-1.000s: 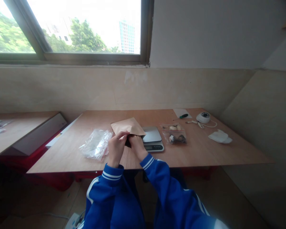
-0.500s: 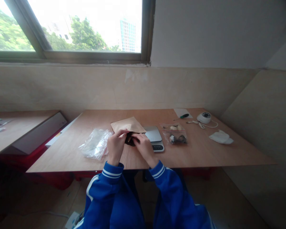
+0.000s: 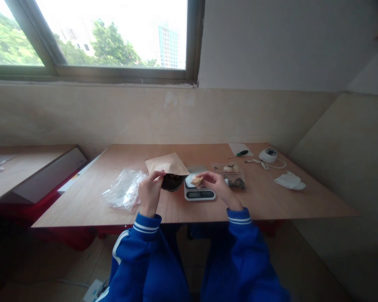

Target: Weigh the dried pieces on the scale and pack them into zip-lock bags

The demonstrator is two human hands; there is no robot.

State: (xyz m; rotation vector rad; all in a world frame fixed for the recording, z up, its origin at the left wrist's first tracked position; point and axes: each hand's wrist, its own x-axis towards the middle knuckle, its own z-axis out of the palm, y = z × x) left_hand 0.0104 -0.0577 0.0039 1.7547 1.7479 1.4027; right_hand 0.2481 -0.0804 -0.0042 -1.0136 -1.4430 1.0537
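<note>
My left hand (image 3: 150,189) pinches the near edge of a brown paper pouch (image 3: 168,162), whose dark mouth gapes toward me. The pouch's contents are mostly hidden in shadow. Between the fingertips of my right hand (image 3: 219,184) is a small pale tan piece (image 3: 197,180); its exact kind is too small to make out. That piece is over a white kitchen scale (image 3: 200,195) with a dark display, just right of the pouch mouth. Beyond my right hand lie two zip bags, one with pale pieces (image 3: 231,167) and one with dark pieces (image 3: 238,183).
Clear plastic bags (image 3: 125,188) lie on the wooden table (image 3: 91,209) at left. A white dome camera (image 3: 267,155) with its cable, a green-handled screwdriver (image 3: 242,153) on paper, and a crumpled white item (image 3: 290,180) occupy the right side.
My right hand has come out of the pouch mouth and moved right over the scale, holding the tan piece. My left hand still grips the pouch, whose opening now shows more.
</note>
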